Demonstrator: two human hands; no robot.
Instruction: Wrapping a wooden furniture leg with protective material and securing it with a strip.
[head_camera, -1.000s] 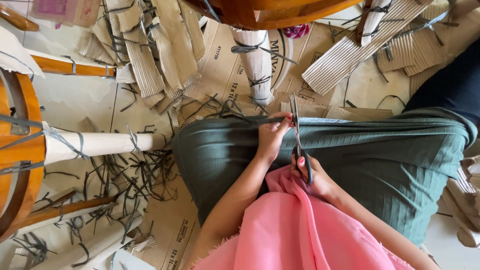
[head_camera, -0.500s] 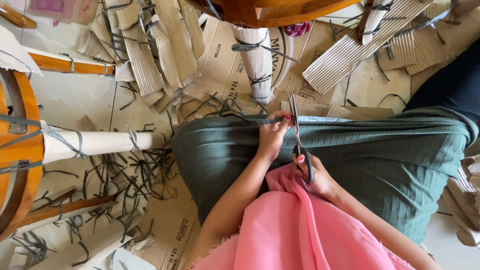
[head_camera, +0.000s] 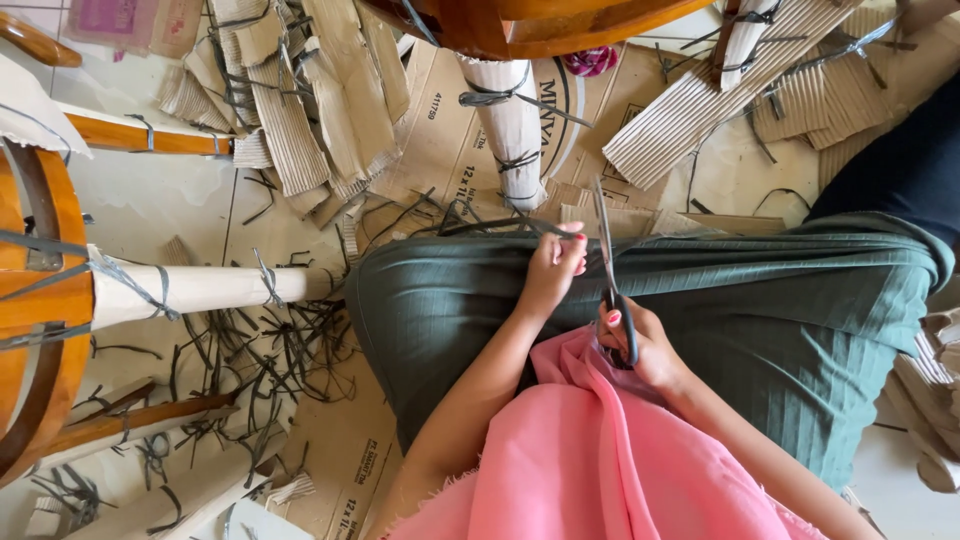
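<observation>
— What's each hand doing?

— The right hand (head_camera: 640, 345) has a closed grip on the black handles of a pair of scissors (head_camera: 607, 270), whose blades point up toward 12 o'clock. The left hand (head_camera: 552, 268), just beside the blades at their 9 o'clock, pinches the end of a thin dark strap (head_camera: 490, 226) with its fingertips closed on it.

— Where does all that sit?

— Over a green ribbed cloth (head_camera: 760, 320) spread across the lap, with pink fabric (head_camera: 580, 460) below it at 6 o'clock. The scissors lie above the cloth's upper edge.

— And around it?

— At 12 o'clock a paper-wrapped chair leg (head_camera: 510, 125) tied with dark straps. At 9 o'clock another wrapped leg (head_camera: 200, 290) lies sideways. Corrugated cardboard pieces (head_camera: 300, 100) and cut strap scraps (head_camera: 260, 350) litter the floor (head_camera: 150, 200).
</observation>
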